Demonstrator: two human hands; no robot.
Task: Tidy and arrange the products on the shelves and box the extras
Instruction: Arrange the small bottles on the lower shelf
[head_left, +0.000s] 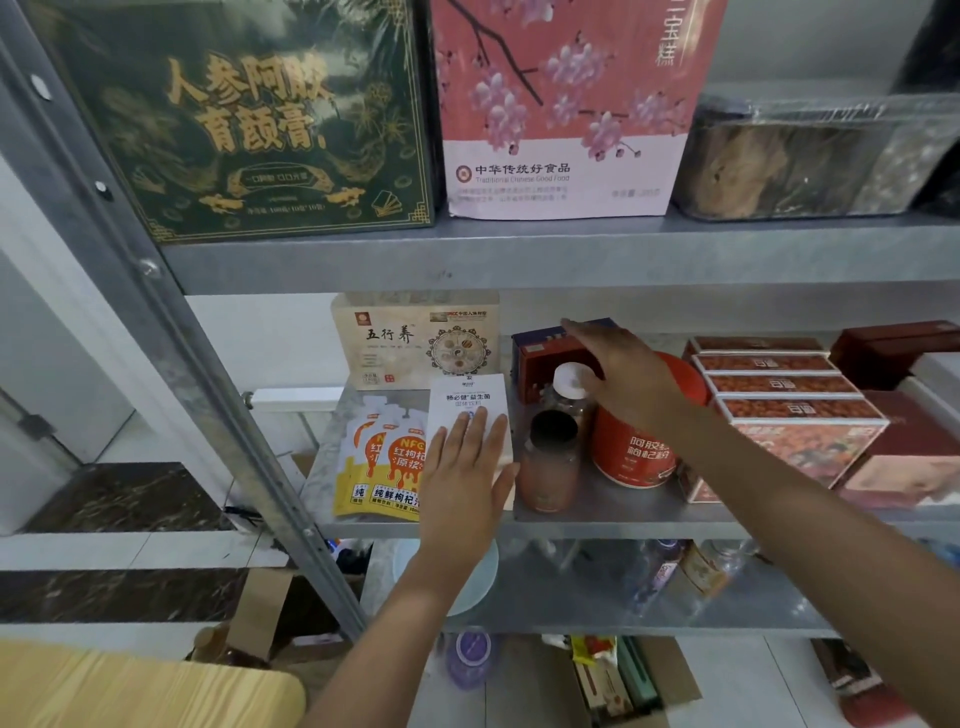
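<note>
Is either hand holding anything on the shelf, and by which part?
Nothing is held. The left hand lies flat against the white box; the right hand reaches open over the white-capped bottle.

Both arms stretch forward; the left hand (467, 467) lies flat with fingers straight, the right hand (623, 369) reaches farther, fingers extended.
</note>
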